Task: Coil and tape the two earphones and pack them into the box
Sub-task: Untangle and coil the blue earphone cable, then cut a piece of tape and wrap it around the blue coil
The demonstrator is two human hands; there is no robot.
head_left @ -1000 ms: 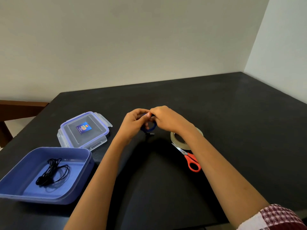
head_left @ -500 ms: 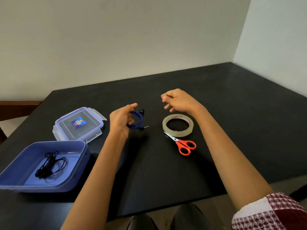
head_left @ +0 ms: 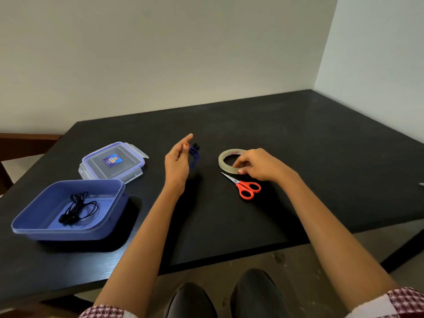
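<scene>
My left hand (head_left: 176, 165) holds a coiled blue earphone (head_left: 194, 157) upright above the table, pinched between thumb and fingers with the index finger pointing up. My right hand (head_left: 257, 165) rests on the clear tape roll (head_left: 227, 158), its fingertips gripping the roll's near right edge. A coiled black earphone (head_left: 79, 208) lies inside the open blue box (head_left: 110, 223) at the left. Red-handled scissors (head_left: 245, 188) lie just in front of the tape roll.
The box's clear lid (head_left: 113, 162) with blue rim and a sticker lies flat behind the box. The black table (head_left: 298, 145) runs to a wall at the back and right. A wooden chair (head_left: 20, 145) stands at far left. My knees show below the table's front edge.
My hands came apart from the blue earphone; the left kept it and shifted left. My right hand moved right and down onto the tape roll.
</scene>
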